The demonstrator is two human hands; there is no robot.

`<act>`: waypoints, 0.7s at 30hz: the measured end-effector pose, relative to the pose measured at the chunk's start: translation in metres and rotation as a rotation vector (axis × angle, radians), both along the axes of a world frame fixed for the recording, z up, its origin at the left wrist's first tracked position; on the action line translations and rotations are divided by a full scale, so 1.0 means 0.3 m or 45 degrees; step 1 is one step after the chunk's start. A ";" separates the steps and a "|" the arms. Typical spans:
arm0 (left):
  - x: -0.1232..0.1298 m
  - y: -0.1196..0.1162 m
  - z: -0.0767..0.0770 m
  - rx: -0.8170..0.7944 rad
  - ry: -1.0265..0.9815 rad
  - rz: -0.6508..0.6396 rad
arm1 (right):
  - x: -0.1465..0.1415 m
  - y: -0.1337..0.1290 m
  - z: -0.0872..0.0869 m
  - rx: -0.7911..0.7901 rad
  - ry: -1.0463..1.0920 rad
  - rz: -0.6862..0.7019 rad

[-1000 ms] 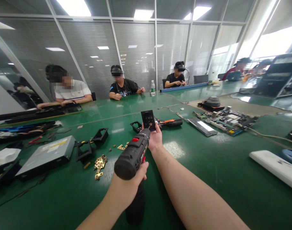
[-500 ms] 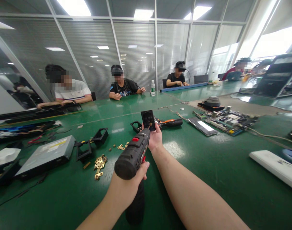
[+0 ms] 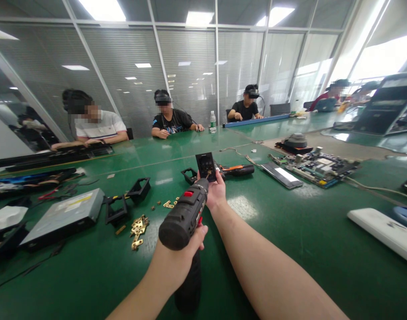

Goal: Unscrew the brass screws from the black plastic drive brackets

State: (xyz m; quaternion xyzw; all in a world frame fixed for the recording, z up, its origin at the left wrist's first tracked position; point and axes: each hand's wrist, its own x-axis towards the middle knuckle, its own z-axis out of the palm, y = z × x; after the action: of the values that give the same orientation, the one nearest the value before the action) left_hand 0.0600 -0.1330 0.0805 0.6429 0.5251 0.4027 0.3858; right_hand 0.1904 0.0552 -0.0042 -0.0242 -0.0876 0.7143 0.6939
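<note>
My left hand is wrapped round the handle of a black and red power drill, whose body points forward and away from me. The drill's tip reaches the face of a small black plastic part, where a bit of brass colour shows; whether they touch is too small to tell. That part stands tilted up in my right hand, its fingers behind and at the side. Left of the drill lie a pile of brass pieces and a few loose brass plates. Another black and orange tool lies just beyond my right hand.
Black frames and a silver disc drive lie left. A phone, a circuit board and a white bar are right. People sit across the green table, near a bottle.
The drill and the black part have barely moved. Across the table, one person's hand has lowered near the bottle, and another person's hand has lifted from the blue bar.
</note>
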 end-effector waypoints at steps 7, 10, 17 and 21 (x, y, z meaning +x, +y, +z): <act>-0.003 0.004 -0.006 -0.033 0.034 -0.009 | 0.001 -0.001 -0.001 -0.008 0.020 0.024; -0.006 0.005 -0.017 -0.027 0.012 0.009 | 0.002 0.000 0.001 -0.014 0.040 0.038; 0.000 0.005 -0.004 -0.011 -0.002 0.001 | 0.003 -0.001 0.001 -0.009 0.054 0.057; -0.001 0.010 -0.001 -0.020 0.021 0.006 | 0.002 -0.002 0.002 -0.014 0.068 0.059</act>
State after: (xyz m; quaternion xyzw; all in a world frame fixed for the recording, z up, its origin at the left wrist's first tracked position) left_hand 0.0597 -0.1301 0.0801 0.6418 0.5329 0.3941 0.3858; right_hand 0.1910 0.0547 -0.0036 -0.0069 -0.0658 0.7311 0.6790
